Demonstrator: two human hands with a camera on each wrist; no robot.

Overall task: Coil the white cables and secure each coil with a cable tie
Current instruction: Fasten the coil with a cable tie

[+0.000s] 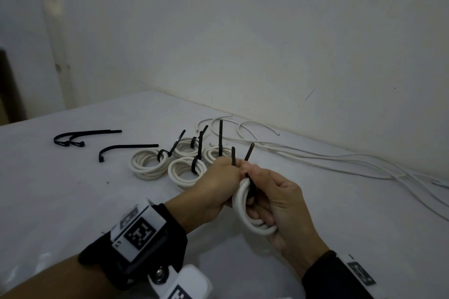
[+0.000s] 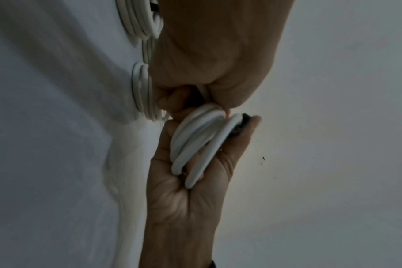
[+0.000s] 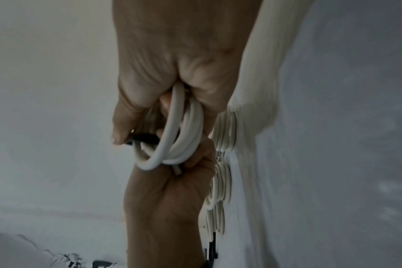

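Note:
A small white cable coil (image 1: 243, 211) is held upright above the table between both hands. My left hand (image 1: 228, 176) grips its upper left side and my right hand (image 1: 264, 196) has its fingers curled through the loop. A black cable tie (image 1: 248, 153) wraps the coil's top, its two ends sticking up between the thumbs. In the left wrist view the coil (image 2: 195, 143) lies in the right palm, with the thumb on the tie (image 2: 240, 125). The right wrist view shows the coil (image 3: 179, 137) and the tie (image 3: 142, 140) under my right thumb.
Several tied coils (image 1: 149, 164) lie just beyond the hands, their tie tails pointing up. Loose black ties (image 1: 126, 149) rest to the left. Uncoiled white cables (image 1: 315, 156) trail along the wall to the right. White cloth (image 1: 73, 201) covers the table.

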